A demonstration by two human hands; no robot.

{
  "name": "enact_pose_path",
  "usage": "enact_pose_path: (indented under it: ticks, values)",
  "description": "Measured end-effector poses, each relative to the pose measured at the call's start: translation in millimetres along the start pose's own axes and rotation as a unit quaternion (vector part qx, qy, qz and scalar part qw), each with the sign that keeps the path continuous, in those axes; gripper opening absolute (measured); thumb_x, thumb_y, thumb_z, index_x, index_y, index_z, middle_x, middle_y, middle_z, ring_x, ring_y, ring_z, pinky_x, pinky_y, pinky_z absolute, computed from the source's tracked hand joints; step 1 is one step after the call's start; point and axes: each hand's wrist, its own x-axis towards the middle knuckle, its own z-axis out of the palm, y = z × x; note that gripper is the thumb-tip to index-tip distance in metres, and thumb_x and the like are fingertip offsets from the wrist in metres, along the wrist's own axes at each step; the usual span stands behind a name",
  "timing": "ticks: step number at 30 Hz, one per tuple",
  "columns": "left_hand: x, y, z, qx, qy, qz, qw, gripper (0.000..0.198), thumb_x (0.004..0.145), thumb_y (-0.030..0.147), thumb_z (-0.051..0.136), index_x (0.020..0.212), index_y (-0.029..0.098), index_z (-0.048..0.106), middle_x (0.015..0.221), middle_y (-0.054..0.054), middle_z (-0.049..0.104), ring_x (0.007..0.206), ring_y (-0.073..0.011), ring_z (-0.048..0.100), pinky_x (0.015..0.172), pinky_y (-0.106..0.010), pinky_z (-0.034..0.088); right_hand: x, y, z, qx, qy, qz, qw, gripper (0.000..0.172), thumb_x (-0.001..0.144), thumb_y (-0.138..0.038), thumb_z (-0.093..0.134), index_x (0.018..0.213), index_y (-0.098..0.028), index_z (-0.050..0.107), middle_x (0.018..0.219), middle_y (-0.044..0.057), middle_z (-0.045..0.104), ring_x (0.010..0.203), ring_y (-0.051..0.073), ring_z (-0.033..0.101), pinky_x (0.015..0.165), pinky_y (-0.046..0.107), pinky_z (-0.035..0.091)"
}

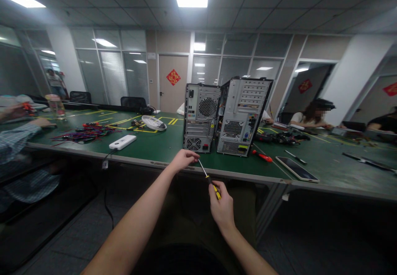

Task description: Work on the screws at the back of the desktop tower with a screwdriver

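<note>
- Holding the screwdriver (214, 188) by its yellow-and-black handle, the right hand (222, 204) is set in a closed grip; part of the handle is covered by the thumb and fingers.
- The screwdriver's shaft is pointed up and leftward over the near edge of the surface (155, 150), its tip beside the left hand (184, 159).
- The left hand's fingertips are bunched near that tip; whether it is touched, or anything small is pinched there, cannot be told.
- Just beyond the hands, the left case (200, 115) and the right case (243, 118) are stood upright side by side, their back panels turned to the camera. The dark strip between them is hard to make out, and the panel markings are too small to be read.
- To the right, an orange-red tool (263, 156), a thin tool (295, 156) and a dark-screened phone (297, 168) are laid out. Black cables (283, 137) are partly hidden behind the right case.
- To the left, a white power strip (123, 142) is seen near the edge, its cord lost in shadow below. Beyond it, wires (85, 133) are heaped too densely to be told apart.
- At the far left, a co-worker's checked sleeve (20, 140) is cut off by the frame.
</note>
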Motion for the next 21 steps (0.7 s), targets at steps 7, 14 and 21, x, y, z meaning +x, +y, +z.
enact_pose_path:
  ticks: [7, 14, 21]
  values:
    - [0.3, -1.1, 0.0, 0.007, -0.001, -0.006, 1.000, 0.034, 0.077, 0.007, 0.058, 0.101, 0.014, 0.081, 0.087, -0.007, 0.080, 0.083, -0.0162, 0.075, 0.085, -0.028, 0.059, 0.5, 1.8, 0.9, 0.010, -0.001, 0.010, 1.000, 0.038, 0.097, -0.053, 0.052, 0.103, -0.018, 0.065, 0.080, 0.005, 0.072, 0.069, 0.019, 0.068, 0.062, 0.025, 0.048]
    - [-0.1, -0.6, -0.7, 0.036, 0.002, -0.001, 0.999, 0.035, 0.078, 0.009, 0.058, 0.104, 0.013, 0.081, 0.089, -0.006, 0.081, 0.087, -0.0160, 0.075, 0.086, -0.026, 0.059, -0.9, 2.6, 3.6, 0.023, -0.001, 0.027, 0.999, 0.039, 0.096, -0.054, 0.051, 0.105, -0.018, 0.064, 0.081, 0.005, 0.071, 0.071, 0.019, 0.067, 0.065, 0.026, 0.048]
    - [-3.0, 4.3, -0.9, 0.032, -0.001, 0.005, 0.999, 0.035, 0.078, 0.009, 0.059, 0.105, 0.012, 0.081, 0.092, -0.007, 0.081, 0.086, -0.0164, 0.075, 0.085, -0.026, 0.058, -1.2, 0.3, 3.7, 0.026, -0.003, 0.042, 0.999, 0.041, 0.095, -0.055, 0.050, 0.105, -0.018, 0.064, 0.077, 0.004, 0.069, 0.069, 0.019, 0.065, 0.064, 0.027, 0.046]
